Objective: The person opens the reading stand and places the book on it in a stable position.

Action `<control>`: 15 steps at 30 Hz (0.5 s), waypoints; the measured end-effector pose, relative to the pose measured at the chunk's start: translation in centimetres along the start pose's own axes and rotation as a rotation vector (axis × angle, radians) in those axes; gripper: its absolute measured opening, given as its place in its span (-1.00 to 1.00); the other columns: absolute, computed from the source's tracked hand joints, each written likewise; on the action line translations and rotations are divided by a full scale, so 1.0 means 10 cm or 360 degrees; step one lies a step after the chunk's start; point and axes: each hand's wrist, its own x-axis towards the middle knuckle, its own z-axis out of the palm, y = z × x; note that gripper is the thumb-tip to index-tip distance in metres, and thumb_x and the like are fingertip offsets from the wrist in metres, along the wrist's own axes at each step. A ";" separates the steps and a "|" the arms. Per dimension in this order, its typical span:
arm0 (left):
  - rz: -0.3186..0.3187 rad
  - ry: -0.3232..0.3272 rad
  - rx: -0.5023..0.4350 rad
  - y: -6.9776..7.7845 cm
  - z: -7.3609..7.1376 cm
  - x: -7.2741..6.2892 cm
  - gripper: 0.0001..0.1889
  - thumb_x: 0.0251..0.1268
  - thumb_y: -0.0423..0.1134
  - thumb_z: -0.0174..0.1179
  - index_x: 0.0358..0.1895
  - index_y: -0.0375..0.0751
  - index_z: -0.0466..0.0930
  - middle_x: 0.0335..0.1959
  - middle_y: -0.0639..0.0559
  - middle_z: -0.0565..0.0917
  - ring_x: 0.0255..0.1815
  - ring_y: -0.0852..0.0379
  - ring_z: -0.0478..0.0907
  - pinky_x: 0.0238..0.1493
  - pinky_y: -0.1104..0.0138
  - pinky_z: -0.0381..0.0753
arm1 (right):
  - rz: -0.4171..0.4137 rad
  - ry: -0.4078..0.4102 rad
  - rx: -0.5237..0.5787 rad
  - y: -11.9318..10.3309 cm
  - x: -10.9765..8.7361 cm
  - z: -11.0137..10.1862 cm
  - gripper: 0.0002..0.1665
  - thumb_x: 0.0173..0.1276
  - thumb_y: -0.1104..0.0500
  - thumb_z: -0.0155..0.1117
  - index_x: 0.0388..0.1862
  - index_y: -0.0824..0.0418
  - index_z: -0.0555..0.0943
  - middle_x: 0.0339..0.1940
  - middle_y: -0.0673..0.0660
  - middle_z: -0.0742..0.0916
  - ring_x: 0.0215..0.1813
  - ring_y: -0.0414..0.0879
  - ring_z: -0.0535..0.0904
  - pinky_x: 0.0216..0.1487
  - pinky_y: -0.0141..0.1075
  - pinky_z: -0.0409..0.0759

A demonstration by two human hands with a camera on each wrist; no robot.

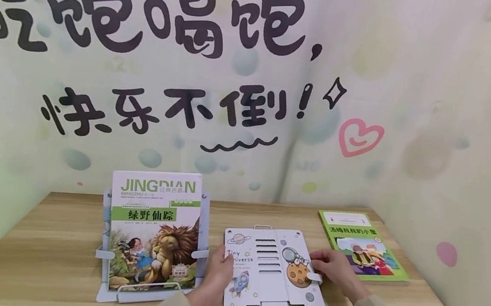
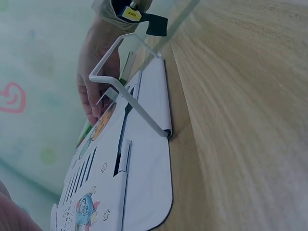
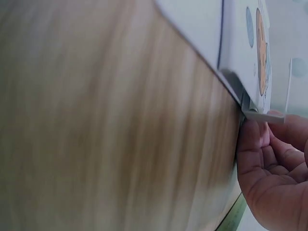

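- Backdrop (image 1: 426, 53) with bold black lettering rose beyond the fingers of both hands.
- Wood-grain tabletop (image 1: 53, 236) spread beneath the fingers and out to either side of them.
- White book stand (image 1: 276, 287), printed with planets and a rocket, lay low on the tabletop between the left and right fingers. It looked like thin sheet metal or hard plastic: probably stiff, fairly light, smooth enough to slip in a loose hold, and sturdy, though its print might scuff. Its two long side edges seemed the best places to take hold.
- Second stand (image 1: 204, 220) stood just left of the left fingers, propping up a lion-cover book (image 1: 153, 234).
- Green book (image 1: 363, 248) lay beyond and to the right of the right fingers.
- Left hand (image 1: 216, 276) was at the stand's left edge; I cannot tell whether its fingers curled underneath.
- Right hand (image 1: 341, 274) had thumb and fingers curled together, pinching the right edge.
- Wire ledge (image 2: 135, 103) ran nearer the person than either set of fingers; it might swing or bend, a poor handle.
- Side clip (image 3: 264, 117) sat right at the right fingertips, likely rigid but narrow.
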 end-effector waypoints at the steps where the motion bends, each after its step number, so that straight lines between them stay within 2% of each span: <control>1: -0.0011 -0.0002 -0.0012 0.00 0.01 0.00 -0.48 0.39 -0.45 -0.21 0.35 -0.63 -0.01 0.35 -0.54 0.07 0.39 -0.40 -0.01 0.38 -0.11 -0.01 | 0.0004 0.0001 0.0002 0.00 0.00 0.00 -0.74 0.26 0.36 0.19 -0.10 0.50 0.57 -0.34 0.15 0.70 -0.37 -0.16 0.53 -0.37 -0.32 0.51; 4: -0.0031 0.0001 -0.0041 0.02 0.01 -0.01 -0.47 0.40 -0.43 -0.22 0.36 -0.61 -0.04 0.38 -0.52 0.03 0.41 -0.39 -0.06 0.39 -0.11 -0.05 | 0.0056 0.0016 0.0032 0.01 0.01 0.01 -0.73 0.27 0.35 0.19 -0.07 0.48 0.57 -0.32 0.14 0.70 -0.35 -0.15 0.54 -0.34 -0.32 0.53; 7: -0.0003 0.0018 -0.0030 0.06 0.02 -0.02 -0.46 0.40 -0.42 -0.20 0.37 -0.58 -0.03 0.39 -0.48 0.03 0.42 -0.37 -0.07 0.40 -0.11 -0.08 | 0.0092 0.0032 0.0066 0.00 0.00 0.01 -0.68 0.29 0.32 0.18 0.00 0.46 0.55 -0.26 0.16 0.70 -0.30 -0.15 0.56 -0.28 -0.31 0.56; 11: 0.0067 0.0036 0.0027 0.13 0.02 -0.06 -0.46 0.40 -0.38 -0.16 0.39 -0.52 0.01 0.41 -0.44 0.04 0.44 -0.35 -0.07 0.41 -0.10 -0.09 | 0.0067 0.0053 0.0131 -0.01 -0.03 -0.01 -0.61 0.32 0.30 0.16 0.08 0.48 0.49 -0.16 0.22 0.68 -0.24 -0.14 0.57 -0.20 -0.30 0.58; 15: 0.0114 0.0037 0.0055 0.18 0.03 -0.12 -0.46 0.41 -0.36 -0.14 0.40 -0.48 0.03 0.42 -0.43 0.02 0.44 -0.34 -0.09 0.41 -0.11 -0.12 | 0.0043 0.0072 0.0218 -0.01 -0.08 -0.03 -0.61 0.35 0.30 0.13 0.09 0.48 0.45 -0.16 0.21 0.64 -0.23 -0.12 0.56 -0.18 -0.29 0.58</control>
